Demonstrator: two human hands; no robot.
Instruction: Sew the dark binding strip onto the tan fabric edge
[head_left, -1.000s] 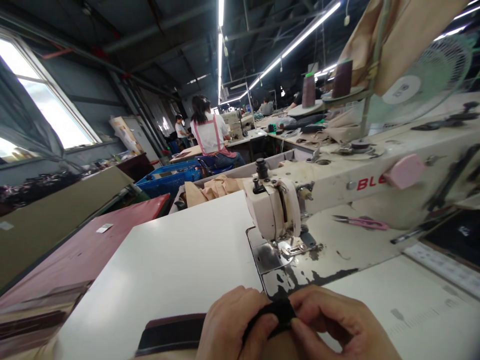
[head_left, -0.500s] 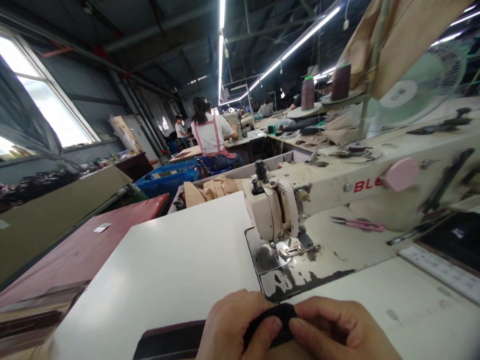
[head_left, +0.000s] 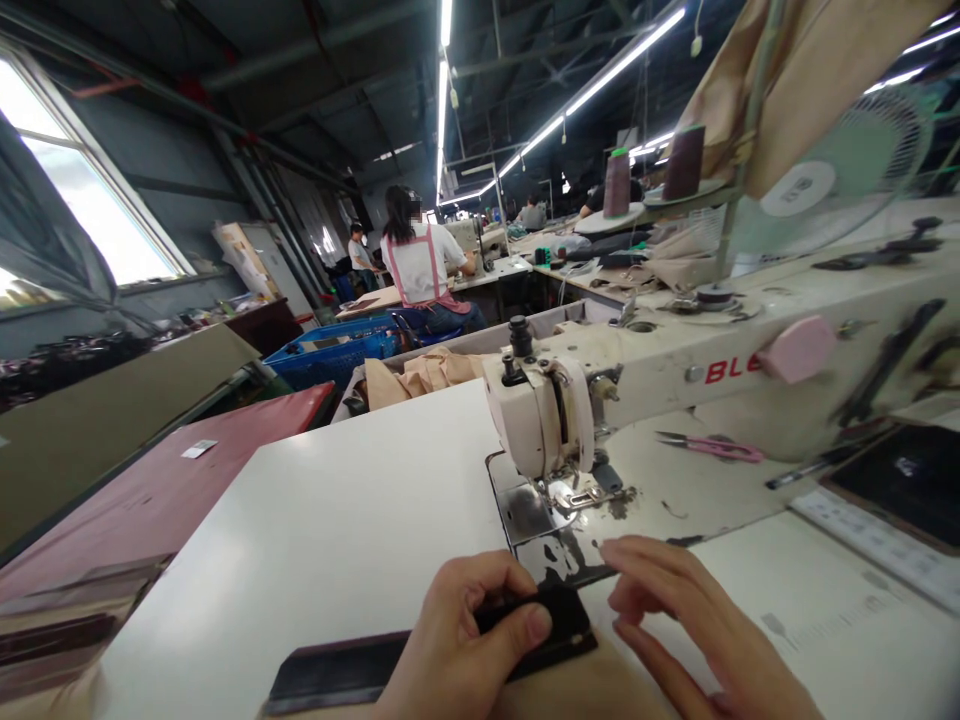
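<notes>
A dark strip of material [head_left: 337, 675] lies along the near edge of the white sewing table [head_left: 330, 530]. My left hand [head_left: 457, 650] is closed on the strip's right end, thumb pressed on top. My right hand [head_left: 682, 620] hovers just right of that end, fingers stretched out and apart, holding nothing. Just beyond both hands is the metal needle plate [head_left: 540, 520] under the head of the white sewing machine [head_left: 547, 410].
Pink-handled scissors [head_left: 712, 447] lie on the machine bed at right. A dark red board [head_left: 150, 500] adjoins the table on the left. Thread cones [head_left: 682, 160] and a fan [head_left: 832, 180] stand behind the machine. A person in a pink apron [head_left: 420, 265] works far back.
My right hand has let go of the strip's end and opened, moving right. The left hand keeps its hold and has pushed the end closer to the needle plate.
</notes>
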